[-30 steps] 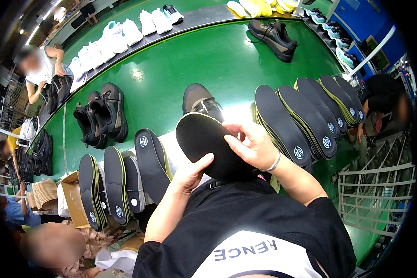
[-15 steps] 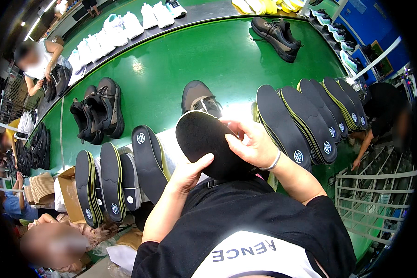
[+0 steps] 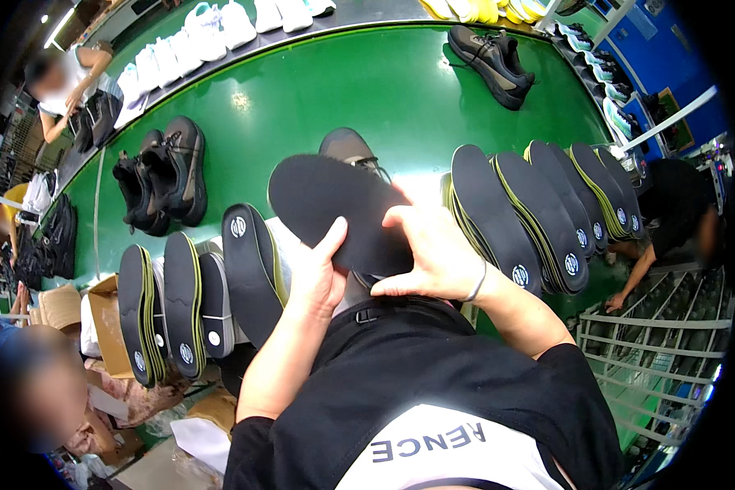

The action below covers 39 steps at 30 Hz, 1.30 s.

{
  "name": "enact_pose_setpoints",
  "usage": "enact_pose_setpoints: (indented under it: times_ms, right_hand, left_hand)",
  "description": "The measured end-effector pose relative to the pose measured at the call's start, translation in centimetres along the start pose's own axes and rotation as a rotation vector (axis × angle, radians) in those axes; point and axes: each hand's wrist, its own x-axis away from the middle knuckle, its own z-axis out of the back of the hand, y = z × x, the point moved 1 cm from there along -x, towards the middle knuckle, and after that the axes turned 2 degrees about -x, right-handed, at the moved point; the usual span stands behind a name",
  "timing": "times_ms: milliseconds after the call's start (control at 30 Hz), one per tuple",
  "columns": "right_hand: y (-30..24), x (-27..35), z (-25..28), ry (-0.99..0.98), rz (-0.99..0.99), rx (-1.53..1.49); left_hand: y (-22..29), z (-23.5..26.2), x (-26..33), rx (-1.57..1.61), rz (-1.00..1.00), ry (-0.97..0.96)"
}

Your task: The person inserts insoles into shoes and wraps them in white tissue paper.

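Observation:
A black insole [image 3: 331, 204] is held up in front of my body, its broad rounded end pointing to the far left. My left hand [image 3: 322, 273] grips its near edge, thumb on top and the other fingers hidden underneath. Around the insole's right end closes my right hand [image 3: 439, 257], with thumb and forefinger curved about it. Just beyond the insole, a brown and black shoe [image 3: 347, 147] is partly covered by it. Stacked black insoles with yellow-green edges stand on both sides, a left stack [image 3: 184, 306] and a right stack [image 3: 539, 220] among them.
A pair of dark shoes [image 3: 167, 175] stands left on the green table [image 3: 294, 98]; another pair [image 3: 494, 65] is at the far right. White shoes [image 3: 208, 37] line the far strip. A wire rack [image 3: 653, 351] is at right. Other people are at left and right.
The insole has shifted left and tilted, its broad end now pointing more to the left. My right hand has moved nearer to me, its thumb now lower along the insole's end.

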Motion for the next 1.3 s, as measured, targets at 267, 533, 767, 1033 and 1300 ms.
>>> enact_pose_setpoints:
  times_ms: [267, 533, 767, 1033, 1300]
  right_hand:
    - [2.5, 1.8, 4.5, 0.236, -0.017, -0.070]
    - [1.7, 4.9, 7.0, -0.269, 0.189, 0.229]
    - [1.7, 1.0, 2.1, -0.561, 0.110, 0.515]
    - [2.6, -4.8, -8.1, -0.300, -0.112, 0.625]
    - [1.4, -0.1, -3.9, -0.380, -0.093, 0.505]
  left_hand:
    - [1.5, 0.0, -1.0, -0.340, -0.180, -0.183]
    - [-1.0, 1.2, -5.3, -1.680, -0.914, -0.216]
    - [-1.9, 0.1, -8.9, -1.577, -0.691, -0.060]
    - [0.8, 2.3, -11.2, -1.335, -0.175, -0.118]
    - [0.3, 4.9, -11.4, -1.208, -0.242, -0.045]
